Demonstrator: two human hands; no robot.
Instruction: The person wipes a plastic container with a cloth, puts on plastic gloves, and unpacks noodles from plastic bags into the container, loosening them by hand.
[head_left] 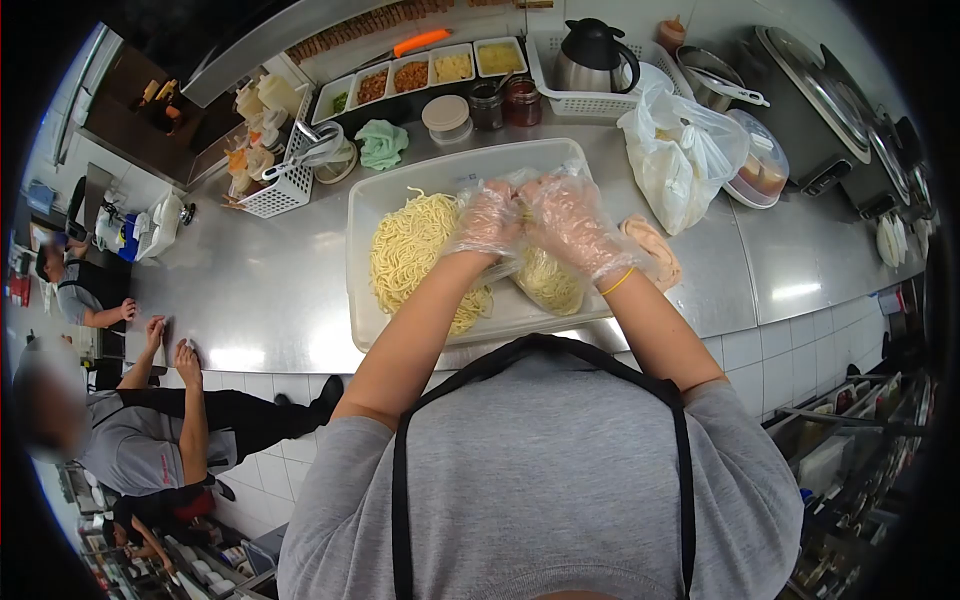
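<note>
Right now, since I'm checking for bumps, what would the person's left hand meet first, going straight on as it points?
Going by its line, the left hand would probably meet the far side of the tub; its height against the rim is unclear, so it might pass over.

The counter (240,280) is smooth, glossy metal. The gloves (572,218) are crinkled, shiny plastic; the tub (415,173) is matt plastic.

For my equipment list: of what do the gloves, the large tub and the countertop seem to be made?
Gloves: apparently thin plastic, glossy; clear, crinkled, skin showing through.
Large tub: probably plastic, smooth; whitish walls look translucent.
Countertop: likely stainless steel, satin; grey with blurred highlights.
</note>
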